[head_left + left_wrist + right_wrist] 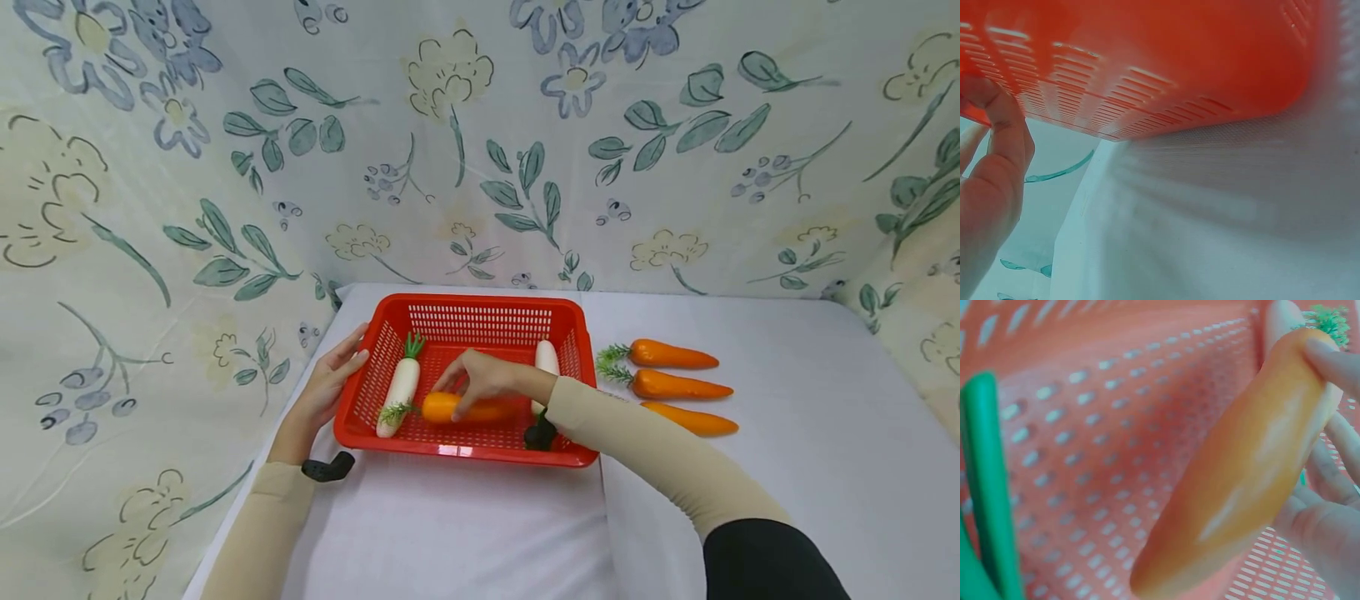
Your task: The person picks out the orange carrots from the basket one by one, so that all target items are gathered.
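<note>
Inside the red plastic basket (480, 302), my right hand (487, 379) pinches an orange carrot (441, 407) near its leafy end. The right wrist view shows the carrot (1235, 469) slanting across, with the thumb and fingers on its upper end and its tip pointing down over the perforated basket. My left hand (330, 383) grips the basket's left rim; in the left wrist view its fingers (1007, 131) bend at the basket wall (1147, 75). A white radish (402, 385) with green stalks lies at the basket's left side, with the carrot's leaves overlapping it.
Another white radish (547, 358) lies at the basket's right, partly behind the right forearm, near a dark green object (539, 434). Right of the basket, three carrots lie in a row: a far one (675, 354), a middle one (682, 385) and a near one (697, 419). A floral curtain (450, 167) hangs behind.
</note>
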A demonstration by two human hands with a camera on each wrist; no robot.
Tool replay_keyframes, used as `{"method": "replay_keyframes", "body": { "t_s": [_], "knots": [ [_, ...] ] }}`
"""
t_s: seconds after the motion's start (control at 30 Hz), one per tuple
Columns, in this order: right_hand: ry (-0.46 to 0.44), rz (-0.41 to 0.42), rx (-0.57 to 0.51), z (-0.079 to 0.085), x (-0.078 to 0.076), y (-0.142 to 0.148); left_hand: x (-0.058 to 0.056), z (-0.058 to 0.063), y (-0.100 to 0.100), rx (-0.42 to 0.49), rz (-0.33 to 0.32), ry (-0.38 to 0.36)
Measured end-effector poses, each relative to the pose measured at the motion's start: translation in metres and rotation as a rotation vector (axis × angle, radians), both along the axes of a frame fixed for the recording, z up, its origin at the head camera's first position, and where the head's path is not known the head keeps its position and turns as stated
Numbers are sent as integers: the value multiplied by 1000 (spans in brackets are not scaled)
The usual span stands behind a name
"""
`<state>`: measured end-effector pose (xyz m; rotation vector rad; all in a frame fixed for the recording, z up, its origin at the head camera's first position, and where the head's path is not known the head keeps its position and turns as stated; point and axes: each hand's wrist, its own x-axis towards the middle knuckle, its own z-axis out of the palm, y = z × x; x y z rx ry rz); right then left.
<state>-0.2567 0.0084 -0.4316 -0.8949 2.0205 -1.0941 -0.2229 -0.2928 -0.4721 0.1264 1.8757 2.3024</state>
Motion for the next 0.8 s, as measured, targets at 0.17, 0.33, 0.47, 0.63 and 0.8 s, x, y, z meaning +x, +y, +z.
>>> {"method": "replay_keyframes", "body": {
  "t_s": [0.17, 0.33, 0.47, 0.63, 0.8],
  "knots": [
    [28, -18, -20, 22, -3, 9, -1, -1, 0, 1, 0, 10],
    [56, -36, -49, 47, -1, 26, 0, -1, 1, 7, 3, 3],
    [76, -50, -81, 64, 0, 44, 0, 0, 1, 3, 3, 1],
    [66, -90, -111, 82, 4, 73, 0, -1, 0, -21, 9, -13],
    [80, -128, -96, 95, 8, 104, -1, -1, -1, -31, 11, -10]
  ]
}}
